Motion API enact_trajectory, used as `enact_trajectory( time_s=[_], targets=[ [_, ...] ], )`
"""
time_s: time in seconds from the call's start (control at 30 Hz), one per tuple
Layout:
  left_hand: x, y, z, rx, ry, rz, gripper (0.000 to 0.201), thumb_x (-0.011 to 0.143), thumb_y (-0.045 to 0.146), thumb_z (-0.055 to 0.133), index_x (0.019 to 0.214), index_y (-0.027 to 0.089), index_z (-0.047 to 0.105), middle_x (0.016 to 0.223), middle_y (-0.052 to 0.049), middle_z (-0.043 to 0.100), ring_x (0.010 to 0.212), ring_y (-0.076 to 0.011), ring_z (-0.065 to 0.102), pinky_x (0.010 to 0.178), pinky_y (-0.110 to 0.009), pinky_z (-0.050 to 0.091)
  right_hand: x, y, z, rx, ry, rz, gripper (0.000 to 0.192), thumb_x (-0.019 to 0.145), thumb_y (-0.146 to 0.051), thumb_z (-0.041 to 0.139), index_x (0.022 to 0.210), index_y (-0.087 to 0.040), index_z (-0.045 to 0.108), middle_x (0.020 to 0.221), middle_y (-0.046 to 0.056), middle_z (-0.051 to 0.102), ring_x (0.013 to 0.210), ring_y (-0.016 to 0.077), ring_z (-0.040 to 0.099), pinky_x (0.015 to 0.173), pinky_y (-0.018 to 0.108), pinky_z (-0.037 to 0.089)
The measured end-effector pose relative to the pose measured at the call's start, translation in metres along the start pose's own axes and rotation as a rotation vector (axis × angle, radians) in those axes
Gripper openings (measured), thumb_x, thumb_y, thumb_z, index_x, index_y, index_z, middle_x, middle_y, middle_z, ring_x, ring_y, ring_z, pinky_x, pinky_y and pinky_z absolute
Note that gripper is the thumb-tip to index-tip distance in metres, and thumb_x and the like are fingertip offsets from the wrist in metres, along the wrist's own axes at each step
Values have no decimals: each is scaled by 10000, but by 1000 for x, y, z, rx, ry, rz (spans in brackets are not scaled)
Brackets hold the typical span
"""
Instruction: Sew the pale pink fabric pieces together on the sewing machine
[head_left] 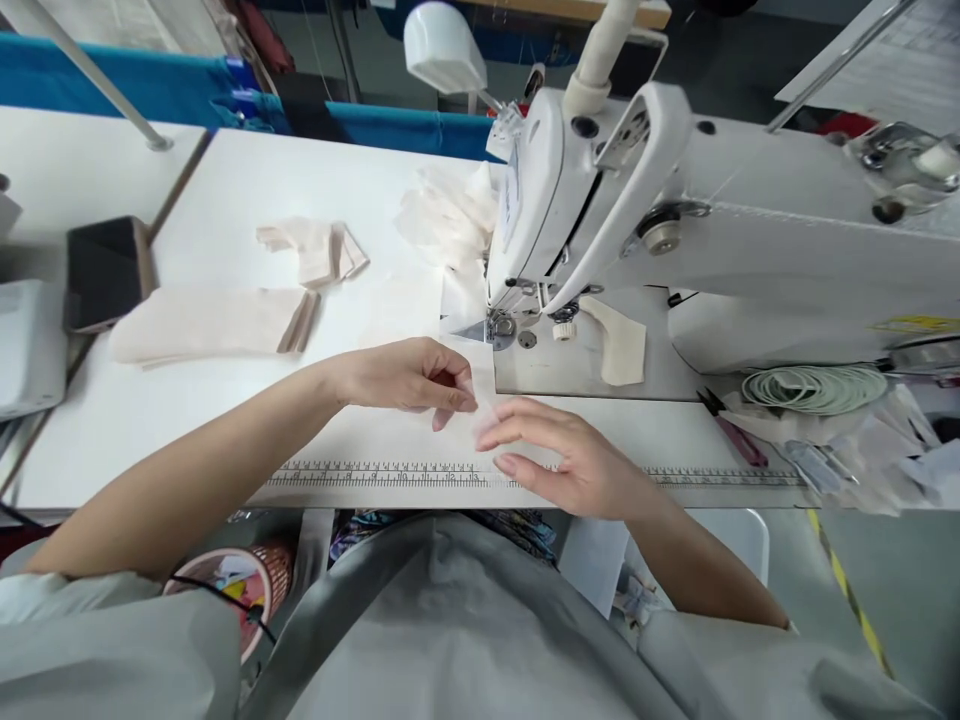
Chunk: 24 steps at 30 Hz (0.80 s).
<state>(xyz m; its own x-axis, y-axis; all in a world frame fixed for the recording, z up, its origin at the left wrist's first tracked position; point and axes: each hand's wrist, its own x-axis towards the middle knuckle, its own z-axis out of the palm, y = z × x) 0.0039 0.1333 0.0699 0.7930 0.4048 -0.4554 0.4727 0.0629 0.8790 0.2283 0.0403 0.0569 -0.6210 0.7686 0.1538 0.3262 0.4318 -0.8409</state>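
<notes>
**Two hands held a little piece of cloth by the sewing machine**

The left hand (409, 377) had its fingers curled in, and the thumb and first finger pinched one end of a small, thin, pale piece of cloth (480, 408). The right hand (570, 460) lay with its fingers spread out long and flat, and its fingertips touched the other end of the same cloth. The two hands were very close, almost touching. The little cloth sat on the white table (225, 420), just in front of the needle foot of the big white sewing machine (675, 230).

A long ruler strip with small black marks (390, 473) ran along the table's near edge, just under both hands. To the left lay a flat stack of cream cloth pieces (210, 325), and behind it a smaller folded cream pile (315, 250). A fluffy heap of white cloth (450, 215) sat next to the machine's left side. A dark phone (109, 270) lay far to the left. One cream cut piece (619, 345) lay on the machine's bed. A coil of pale green cord (814, 388) sat on the right, with pink-handled snips (731, 430) near it.
</notes>
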Motion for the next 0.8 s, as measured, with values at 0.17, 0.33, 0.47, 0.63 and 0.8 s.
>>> enact_trajectory(
  time_s=[0.17,0.33,0.47,0.63,0.8],
  targets=[
    [8,-12,-4,-132,183,18,251,738,372,713,781,148,605,637,14,624,600,-88,566,584,-197,438,10,9,12,85,77,155,194,958,-242,458,1022,-200,637,952,45,687,853,142,640,737,269,519],
    [14,-11,-7,-118,303,8,244,793,382,659,810,148,591,623,19,593,493,-73,502,499,-205,407,17,21,13,408,35,331,247,945,-335,502,1081,-173,631,1005,70,699,884,164,693,760,303,573],
    [26,-5,-10,239,415,23,213,837,342,575,805,153,669,650,13,620,550,-78,487,519,-201,373,19,32,17,570,33,385,306,923,-419,552,1060,-157,630,975,70,692,825,167,708,709,303,588],
    [44,-4,-14,408,510,5,177,792,316,585,787,160,670,705,3,668,638,-116,578,601,-222,428,17,39,16,620,33,430,301,926,-401,556,1070,-147,628,907,51,677,787,144,698,638,257,582],
    [54,-9,-18,427,505,18,196,790,323,571,801,152,667,745,-12,684,672,-132,594,618,-232,430,18,40,15,644,40,436,290,926,-358,552,1081,-127,631,902,58,683,742,130,686,616,257,585]
  ],
)
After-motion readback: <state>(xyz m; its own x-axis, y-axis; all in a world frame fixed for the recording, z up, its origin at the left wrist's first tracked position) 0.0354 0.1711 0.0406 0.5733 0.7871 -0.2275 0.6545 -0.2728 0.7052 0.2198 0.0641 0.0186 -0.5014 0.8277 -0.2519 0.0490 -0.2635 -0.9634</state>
